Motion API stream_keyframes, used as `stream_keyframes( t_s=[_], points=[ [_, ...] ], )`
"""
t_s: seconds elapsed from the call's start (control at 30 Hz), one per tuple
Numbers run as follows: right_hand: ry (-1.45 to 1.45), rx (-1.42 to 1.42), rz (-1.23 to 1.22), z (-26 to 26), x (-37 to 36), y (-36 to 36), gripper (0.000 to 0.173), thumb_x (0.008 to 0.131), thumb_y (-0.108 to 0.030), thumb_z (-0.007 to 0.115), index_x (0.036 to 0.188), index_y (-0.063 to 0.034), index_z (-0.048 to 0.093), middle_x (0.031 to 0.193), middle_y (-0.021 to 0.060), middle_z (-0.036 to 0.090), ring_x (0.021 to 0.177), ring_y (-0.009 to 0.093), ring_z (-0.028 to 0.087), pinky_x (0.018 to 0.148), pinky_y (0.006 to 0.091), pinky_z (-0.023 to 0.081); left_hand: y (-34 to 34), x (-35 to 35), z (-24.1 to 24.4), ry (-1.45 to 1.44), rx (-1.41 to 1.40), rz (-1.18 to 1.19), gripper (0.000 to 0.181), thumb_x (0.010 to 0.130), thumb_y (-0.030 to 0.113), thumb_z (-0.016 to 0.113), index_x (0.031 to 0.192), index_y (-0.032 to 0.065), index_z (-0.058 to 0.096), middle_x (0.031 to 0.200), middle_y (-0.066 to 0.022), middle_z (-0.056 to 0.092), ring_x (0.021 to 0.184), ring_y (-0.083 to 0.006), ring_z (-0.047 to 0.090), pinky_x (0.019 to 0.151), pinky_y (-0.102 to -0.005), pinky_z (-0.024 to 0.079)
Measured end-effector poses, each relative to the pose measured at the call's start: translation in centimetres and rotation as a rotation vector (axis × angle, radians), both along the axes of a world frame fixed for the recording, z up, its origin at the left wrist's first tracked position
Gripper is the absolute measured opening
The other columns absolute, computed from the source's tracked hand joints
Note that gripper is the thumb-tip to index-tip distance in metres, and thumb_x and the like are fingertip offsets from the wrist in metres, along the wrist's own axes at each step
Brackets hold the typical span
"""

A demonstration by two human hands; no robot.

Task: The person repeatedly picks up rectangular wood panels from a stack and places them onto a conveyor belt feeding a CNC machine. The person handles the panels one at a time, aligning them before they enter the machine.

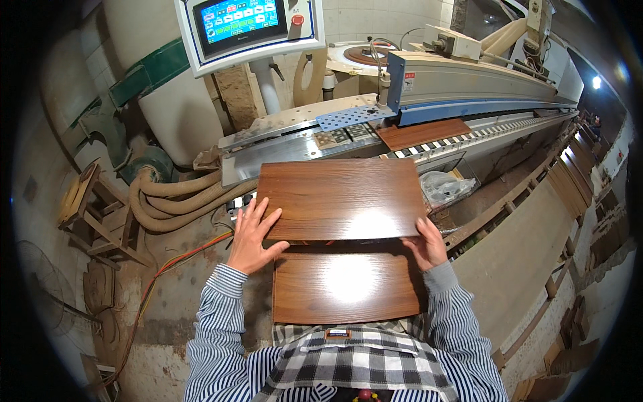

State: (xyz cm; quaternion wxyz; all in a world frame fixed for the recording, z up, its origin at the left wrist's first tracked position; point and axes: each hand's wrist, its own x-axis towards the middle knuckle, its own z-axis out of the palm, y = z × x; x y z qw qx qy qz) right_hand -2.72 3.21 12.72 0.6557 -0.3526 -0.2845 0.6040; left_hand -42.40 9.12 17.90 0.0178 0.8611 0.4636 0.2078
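Observation:
A brown wood-grain panel (341,198) lies between my hands, its far edge by the infeed of an edge-banding machine (281,151). My left hand (256,236) rests on its left edge, fingers spread and thumb at the near corner. At the near right corner, my right hand (428,243) grips the panel between thumb and fingers. Closer to my body is a second wood-grain panel (346,289), with glare on its surface. Another brown panel (424,133) lies in the machine beside the conveyor chain (452,142), under the blue-edged pressure beam (467,108).
A control screen (241,20) with a red stop button (297,20) stands at the upper left. Ribbed hoses (186,206) and a wooden stool (108,216) are on the left. A wire basket (459,198) holding plastic and a long roller conveyor (527,251) are on the right.

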Motion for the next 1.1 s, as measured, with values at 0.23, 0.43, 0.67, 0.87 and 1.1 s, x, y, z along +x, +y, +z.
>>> stream_keyframes(
  t_s=[0.23,0.43,0.67,0.87,1.1],
  points=[
    [0.230,-0.041,0.065,2.1,-3.9,5.0,0.044,0.097,-0.023,0.052,0.133,0.0003,0.043,0.122,0.0181,0.057,0.105,0.024,0.062,0.087,0.0339,0.054,4.4,-2.5,-2.1,-0.079,0.023,0.226,0.062,0.085,0.050,0.060,0.135,0.0152,0.050,0.147,-0.0151,0.036,0.138,-0.0324,0.029,0.114,-0.0525,0.011],
    [-0.496,0.015,-0.053,1.7,-1.6,-2.1,0.045,0.095,-0.012,0.052,0.137,0.0003,0.040,0.123,0.0155,0.059,0.105,0.021,0.061,0.090,0.0317,0.048,8.5,-1.9,-1.6,-0.082,-0.038,0.340,0.061,0.085,0.052,0.060,0.133,0.0162,0.052,0.147,-0.0148,0.036,0.139,-0.0300,0.029,0.114,-0.0525,0.011],
    [-1.348,-0.102,-0.495,-4.4,0.8,-14.1,0.042,0.088,-0.015,0.057,0.127,0.0000,0.050,0.116,0.0197,0.058,0.106,0.033,0.055,0.093,0.0415,0.043,12.8,0.4,-0.7,-0.068,-0.148,0.384,0.067,0.082,0.058,0.059,0.133,0.0164,0.053,0.148,-0.0144,0.035,0.139,-0.0284,0.028,0.113,-0.0524,0.013],
    [-1.455,-0.240,-0.540,-7.5,-0.9,-14.8,0.041,0.089,-0.025,0.059,0.120,-0.0001,0.053,0.109,0.0201,0.057,0.099,0.036,0.055,0.087,0.0421,0.044,12.5,0.3,-0.9,-0.043,-0.090,0.390,0.071,0.082,0.059,0.058,0.137,0.0160,0.047,0.150,-0.0156,0.032,0.139,-0.0311,0.028,0.113,-0.0528,0.013],
    [-1.403,-0.290,-0.616,-8.0,1.0,-12.6,0.024,0.085,-0.024,0.066,0.085,-0.0012,0.058,0.076,0.0146,0.060,0.068,0.031,0.058,0.064,0.0403,0.046,11.7,-1.3,-2.2,-0.107,-0.022,0.452,0.072,0.083,0.058,0.057,0.138,0.0144,0.045,0.149,-0.0175,0.032,0.138,-0.0315,0.030,0.112,-0.0529,0.014]
  ],
)
